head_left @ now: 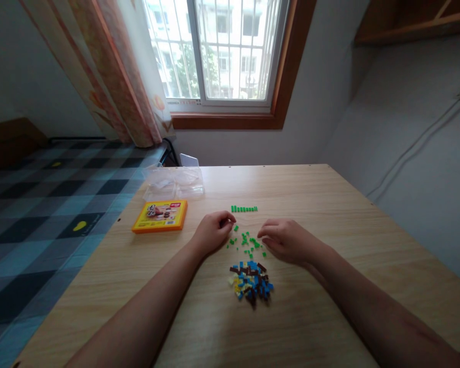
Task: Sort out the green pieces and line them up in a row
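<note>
The step looks like sorting green blocks (245, 239) — left hand (213, 231) and right hand (285, 240) curl beside them, any grip impossible to tell. Next likely needs a fine pinch.

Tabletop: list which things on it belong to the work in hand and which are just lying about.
Seemingly in use:
- scattered green pieces, between the left hand and right hand
- row of green pieces, just beyond
- probably the mixed pile, though neither hand touches it

Apparently lying about:
- yellow-orange box
- clear plastic packaging
</note>
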